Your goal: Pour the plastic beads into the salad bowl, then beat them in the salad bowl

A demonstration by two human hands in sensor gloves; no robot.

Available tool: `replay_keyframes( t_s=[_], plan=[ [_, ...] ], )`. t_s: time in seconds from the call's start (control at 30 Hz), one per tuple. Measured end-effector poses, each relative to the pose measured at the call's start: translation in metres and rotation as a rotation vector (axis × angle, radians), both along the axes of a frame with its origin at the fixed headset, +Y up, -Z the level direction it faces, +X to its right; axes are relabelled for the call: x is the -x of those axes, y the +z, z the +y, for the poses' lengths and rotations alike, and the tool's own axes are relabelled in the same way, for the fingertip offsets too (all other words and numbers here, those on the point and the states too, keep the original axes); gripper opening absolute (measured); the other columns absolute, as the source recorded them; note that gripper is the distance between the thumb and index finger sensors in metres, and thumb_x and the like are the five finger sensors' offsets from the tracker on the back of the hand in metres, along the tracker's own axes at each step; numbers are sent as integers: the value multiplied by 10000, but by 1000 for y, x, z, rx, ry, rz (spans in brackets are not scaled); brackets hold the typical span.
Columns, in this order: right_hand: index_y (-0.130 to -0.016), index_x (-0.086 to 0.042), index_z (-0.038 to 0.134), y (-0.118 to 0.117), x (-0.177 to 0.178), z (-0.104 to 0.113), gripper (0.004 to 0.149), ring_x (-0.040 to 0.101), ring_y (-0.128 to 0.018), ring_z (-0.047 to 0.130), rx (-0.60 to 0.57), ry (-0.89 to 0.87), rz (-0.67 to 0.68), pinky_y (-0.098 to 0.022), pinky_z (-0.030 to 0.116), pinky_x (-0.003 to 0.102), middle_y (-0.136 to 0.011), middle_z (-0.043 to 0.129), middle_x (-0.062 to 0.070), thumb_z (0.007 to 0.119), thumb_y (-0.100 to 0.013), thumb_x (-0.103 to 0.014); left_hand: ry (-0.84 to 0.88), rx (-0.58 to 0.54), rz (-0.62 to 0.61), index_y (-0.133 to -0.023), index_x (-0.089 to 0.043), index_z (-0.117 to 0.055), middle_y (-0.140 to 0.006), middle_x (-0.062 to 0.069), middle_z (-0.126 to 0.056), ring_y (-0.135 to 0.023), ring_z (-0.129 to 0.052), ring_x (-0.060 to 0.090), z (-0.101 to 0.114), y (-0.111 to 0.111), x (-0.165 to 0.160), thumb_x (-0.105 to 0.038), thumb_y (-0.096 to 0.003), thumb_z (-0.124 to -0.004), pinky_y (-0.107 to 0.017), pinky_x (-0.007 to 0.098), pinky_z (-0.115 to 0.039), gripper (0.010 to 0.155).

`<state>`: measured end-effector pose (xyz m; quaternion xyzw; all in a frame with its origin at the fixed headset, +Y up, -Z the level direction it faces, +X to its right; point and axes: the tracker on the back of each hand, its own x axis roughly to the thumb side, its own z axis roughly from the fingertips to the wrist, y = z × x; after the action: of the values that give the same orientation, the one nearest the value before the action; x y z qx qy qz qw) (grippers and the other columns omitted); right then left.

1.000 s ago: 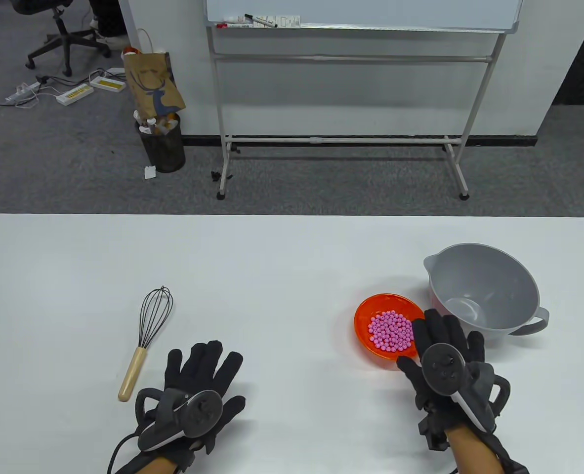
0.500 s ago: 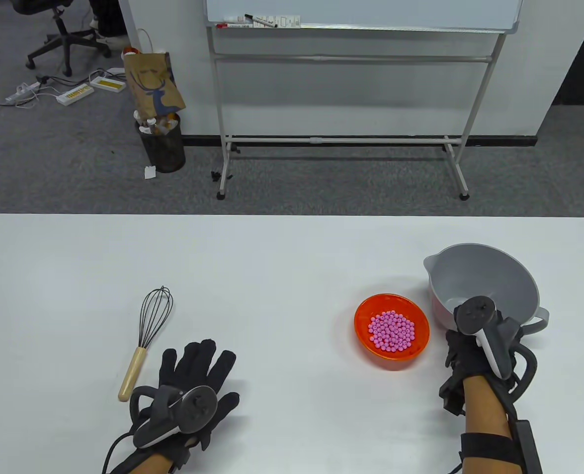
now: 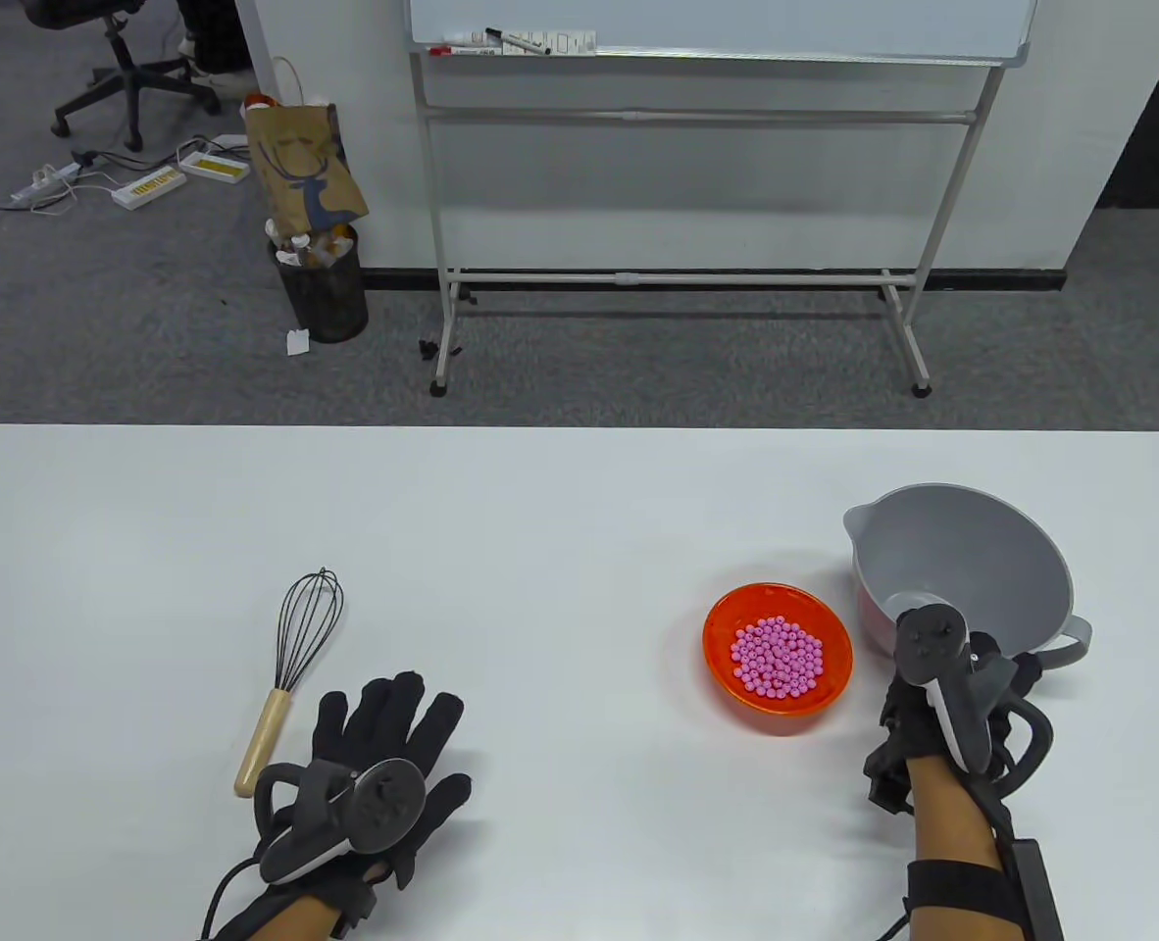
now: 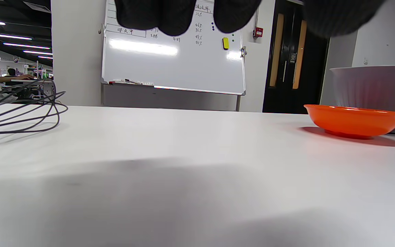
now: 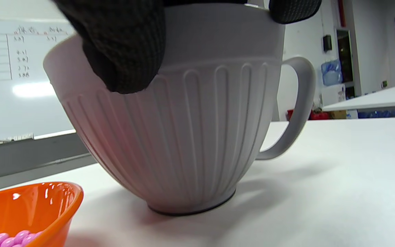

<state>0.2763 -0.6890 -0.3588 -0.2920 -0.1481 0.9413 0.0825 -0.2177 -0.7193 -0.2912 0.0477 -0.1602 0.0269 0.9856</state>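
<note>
Right hand: gripped the near rim of the salad bowl, thumb against the ribbed outer wall, fingers hooked over the edge.
Left hand: lay flat on the table, fingers spread, holding nothing.
Whisk: lay just left of the left hand, untouched.
Orange bowl: stood just left of the right hand, with the pink plastic beads heaped inside it.
Risk: dragging the salad bowl by its rim could knock the orange bowl, so beads might spill and roll across the table.
Writing: whiteboard carried handwritten figures, too small to be read; no brand was visible.
</note>
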Motion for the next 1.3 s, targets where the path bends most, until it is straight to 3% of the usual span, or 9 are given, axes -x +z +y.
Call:
replay_keyframes(
  t_s=[0.23, 0.37, 0.5, 0.73, 0.9, 1.3],
  plan=[
    [-862, -332, 839, 31, 14, 32, 442, 196, -899, 868, -140, 42, 79, -780, 448, 674, -880, 890, -74, 899, -425, -307, 12, -11, 20, -1102, -349, -470, -1222, 121, -436, -1120, -511, 406, 2, 0, 6, -676, -466, -653, -746, 692, -328, 738],
    [-858, -331, 844, 55, 46, 53, 442, 201, -885, 883, -197, 90, 270, -764, 472, 679, -872, 900, -71, 899, -420, -313, 13, -9, 32, -1102, -348, -473, -1221, 124, -439, -1119, -514, 407, 1, -1, 7, -675, -466, -654, -747, 691, -331, 738],
    [-858, -328, 847, 78, 90, 60, 443, 202, -868, 903, -224, 101, 471, -747, 503, 684, -863, 910, -72, 896, -417, -325, 12, 6, 49, -1101, -349, -473, -1221, 127, -439, -1119, -514, 408, -1, -3, 10, -674, -465, -656, -747, 690, -334, 738],
    [-857, -342, 844, 111, 179, 33, 446, 182, -857, 922, -185, 172, 802, -733, 542, 678, -857, 917, -84, 888, -414, -346, 24, 22, 84, -1101, -348, -476, -1219, 128, -442, -1117, -516, 410, -4, -7, 19, -674, -465, -657, -747, 689, -335, 737],
    [-853, -344, 846, 121, 212, 3, 443, 179, -852, 925, -147, 205, 912, -728, 552, 676, -850, 920, -85, 888, -412, -348, 21, 31, 89, -1101, -345, -477, -1219, 129, -442, -1117, -517, 409, -5, -7, 21, -673, -465, -657, -746, 690, -335, 738],
    [-892, -348, 802, 117, 212, -8, 466, 206, -905, 882, -90, 139, 927, -737, 525, 675, -889, 888, -85, 866, -431, -362, 23, 29, 67, -1102, -346, -478, -1221, 129, -439, -1118, -513, 411, -7, -6, 17, -673, -466, -658, -747, 690, -332, 738]
  ],
)
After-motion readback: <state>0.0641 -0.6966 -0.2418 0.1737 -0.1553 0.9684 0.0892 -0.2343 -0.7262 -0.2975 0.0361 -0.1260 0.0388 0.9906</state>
